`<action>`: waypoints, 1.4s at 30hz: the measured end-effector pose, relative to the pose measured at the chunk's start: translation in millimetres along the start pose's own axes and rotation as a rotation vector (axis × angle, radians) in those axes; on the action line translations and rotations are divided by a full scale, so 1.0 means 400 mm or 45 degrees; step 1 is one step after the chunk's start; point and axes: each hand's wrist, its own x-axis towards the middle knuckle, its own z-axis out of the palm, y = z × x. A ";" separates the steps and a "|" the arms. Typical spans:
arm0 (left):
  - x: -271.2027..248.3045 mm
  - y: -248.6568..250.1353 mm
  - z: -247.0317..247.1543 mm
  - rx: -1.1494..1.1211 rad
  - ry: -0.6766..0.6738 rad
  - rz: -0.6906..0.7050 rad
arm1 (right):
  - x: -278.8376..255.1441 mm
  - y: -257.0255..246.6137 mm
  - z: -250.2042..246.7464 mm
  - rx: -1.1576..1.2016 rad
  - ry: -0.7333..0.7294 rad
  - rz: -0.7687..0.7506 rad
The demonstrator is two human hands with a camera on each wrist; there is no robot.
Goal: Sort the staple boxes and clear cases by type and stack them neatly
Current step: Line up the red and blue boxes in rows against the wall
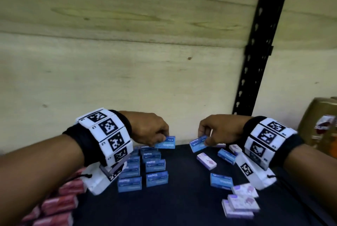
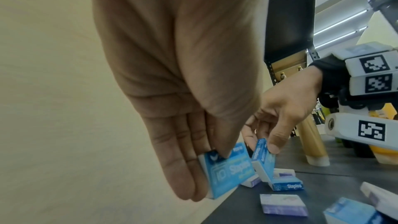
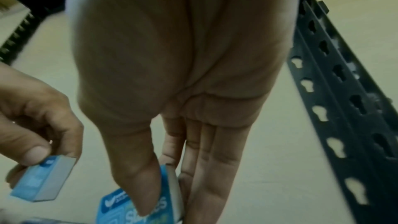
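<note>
L hand (image 1: 149,131) pinches a blue staple box (image 1: 165,142) at its fingertips, above the blue stacks (image 1: 144,168). R hand (image 1: 217,131) pinches another blue box (image 1: 198,143), tilted, thumb in front, over the dark shelf (image 1: 182,198).

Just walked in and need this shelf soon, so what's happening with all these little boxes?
A person is sorting staple boxes by colour. The left hand pinches one blue box above the blue stacks already lined up. The right hand pinches another blue box lifted off the dark shelf. Loose blue boxes and purple boxes still lie scattered on the right, and red boxes are piled at the left.
</note>
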 end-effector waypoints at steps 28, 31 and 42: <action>-0.268 0.028 0.232 -0.090 0.052 -0.262 | -0.103 -0.239 0.191 -0.086 -0.091 -0.188; -0.279 0.021 0.234 -0.087 0.011 -0.296 | -0.107 -0.237 0.186 -0.096 -0.121 -0.142; -0.271 0.035 0.261 -0.009 0.069 -0.352 | -0.097 -0.226 0.187 -0.030 -0.152 -0.109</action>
